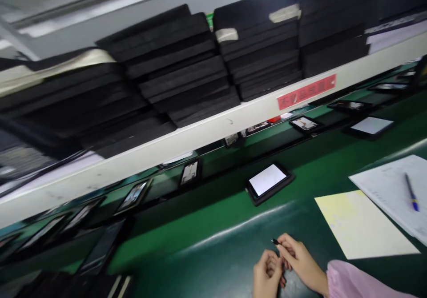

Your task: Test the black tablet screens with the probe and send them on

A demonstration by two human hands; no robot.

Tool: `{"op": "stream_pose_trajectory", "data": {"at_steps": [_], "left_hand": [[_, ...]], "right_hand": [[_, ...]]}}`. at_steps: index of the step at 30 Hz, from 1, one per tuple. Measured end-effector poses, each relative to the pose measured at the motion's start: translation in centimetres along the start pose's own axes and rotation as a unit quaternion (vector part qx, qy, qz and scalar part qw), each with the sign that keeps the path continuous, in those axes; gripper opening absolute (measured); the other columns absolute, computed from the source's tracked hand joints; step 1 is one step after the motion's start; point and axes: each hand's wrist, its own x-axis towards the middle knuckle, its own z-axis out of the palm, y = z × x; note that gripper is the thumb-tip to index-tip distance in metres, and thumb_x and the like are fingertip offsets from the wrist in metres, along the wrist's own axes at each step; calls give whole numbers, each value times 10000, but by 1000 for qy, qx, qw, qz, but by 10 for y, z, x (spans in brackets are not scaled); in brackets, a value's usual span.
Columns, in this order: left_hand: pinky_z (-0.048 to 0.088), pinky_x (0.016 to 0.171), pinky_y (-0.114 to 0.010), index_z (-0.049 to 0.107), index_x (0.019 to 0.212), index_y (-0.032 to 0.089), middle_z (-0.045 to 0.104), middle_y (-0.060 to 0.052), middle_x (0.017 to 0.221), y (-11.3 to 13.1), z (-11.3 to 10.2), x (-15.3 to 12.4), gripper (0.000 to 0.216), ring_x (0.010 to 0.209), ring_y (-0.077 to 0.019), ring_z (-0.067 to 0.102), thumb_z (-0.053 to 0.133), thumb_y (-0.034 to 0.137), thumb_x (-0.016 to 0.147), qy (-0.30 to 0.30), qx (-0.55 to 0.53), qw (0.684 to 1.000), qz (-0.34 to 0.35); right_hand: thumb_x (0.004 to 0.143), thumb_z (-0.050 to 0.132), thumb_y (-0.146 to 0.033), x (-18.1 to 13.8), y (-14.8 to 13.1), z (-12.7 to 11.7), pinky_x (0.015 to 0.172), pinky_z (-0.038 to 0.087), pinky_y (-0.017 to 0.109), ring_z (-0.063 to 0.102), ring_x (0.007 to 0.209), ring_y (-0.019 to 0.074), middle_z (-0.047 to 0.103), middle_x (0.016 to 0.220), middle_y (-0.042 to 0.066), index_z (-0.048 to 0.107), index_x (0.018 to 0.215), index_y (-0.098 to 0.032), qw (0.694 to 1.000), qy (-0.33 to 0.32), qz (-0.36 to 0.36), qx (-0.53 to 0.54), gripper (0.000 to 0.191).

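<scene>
My left hand (267, 273) is at the bottom of the view, its fingers curled in. Whether anything is inside them is hidden. Right beside it, my right hand (300, 260), in a pink sleeve, pinches a small black piece (275, 241) between thumb and fingers. Only one end of it sticks out, so its kind is unclear. Both hands are close together above the dark green bench (207, 267). Ahead of them lies a tablet (268, 180) with a lit white screen and a black frame.
Yellowish paper (363, 227) and white sheets (390, 187) with a pen (411, 192) lie to the right. Several devices with screens line the bench at the back. Above runs a white shelf edge (200, 133) with a red label (307, 91), under stacks of black pads (180, 62).
</scene>
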Motion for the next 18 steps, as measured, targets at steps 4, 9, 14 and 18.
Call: {"op": "stream_pose_trajectory", "data": {"at_steps": [4, 9, 14, 18], "left_hand": [[328, 375, -166, 506, 671, 192, 512, 31, 459, -1, 6, 0, 544, 365, -78, 467, 669, 703, 757, -3, 25, 1000, -4], [391, 430, -170, 524, 724, 191, 603, 4, 546, 6, 6, -1, 392, 430, -95, 535, 695, 538, 787, -18, 13, 1000, -17], [427, 478, -176, 574, 801, 185, 588, 23, 561, 11, 4, -4, 269, 470, -103, 554, 684, 431, 809, -29, 5, 999, -21], [434, 497, -174, 591, 851, 181, 592, 28, 581, 12, 2, -5, 177, 492, -104, 567, 664, 340, 826, -38, 7, 999, -15]], "right_hand": [[962, 458, -692, -3, 13, -10, 526, 419, 226, 530, 536, 128, 541, 622, -47, 565, 970, -211, 999, -42, 9, -31, 493], [972, 482, -650, -3, 29, -20, 549, 460, 230, 562, 564, 139, 581, 667, -30, 592, 1030, -213, 997, -59, 24, -52, 454], [931, 516, -689, -1, 29, -25, 563, 506, 233, 608, 577, 159, 605, 672, -12, 621, 1022, -222, 997, -36, 21, -69, 487], [909, 539, -703, 0, 27, -28, 566, 525, 234, 623, 581, 167, 618, 671, -3, 625, 1006, -224, 997, -32, 22, -71, 496]]}}
